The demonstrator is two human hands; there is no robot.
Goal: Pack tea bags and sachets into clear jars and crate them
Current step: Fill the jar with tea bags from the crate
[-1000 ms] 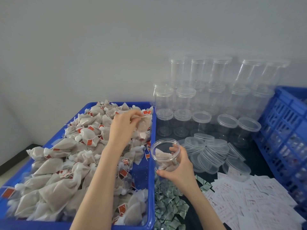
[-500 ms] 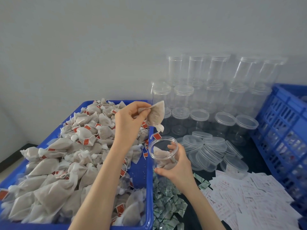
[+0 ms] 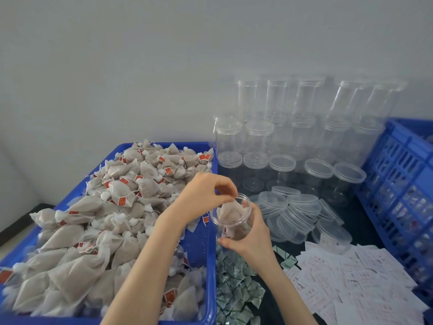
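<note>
A blue bin (image 3: 208, 242) heaped with tea bags fills the left. Stacked empty jars (image 3: 257, 141) and loose lids (image 3: 295, 214) stand right, beside a blue crate (image 3: 403, 184). The right hand (image 3: 250, 238) grips an open clear jar (image 3: 230, 221); the left hand (image 3: 206, 198), fingers curled, pinches a tea bag (image 3: 228, 213) into its mouth.

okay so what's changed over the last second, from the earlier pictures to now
The left hand picked a tea bag out of the blue bin, carried it right and lowered it into the open jar, still pinching its top. The right hand kept gripping the jar above the green sachets. Loose lids stayed put.
</note>
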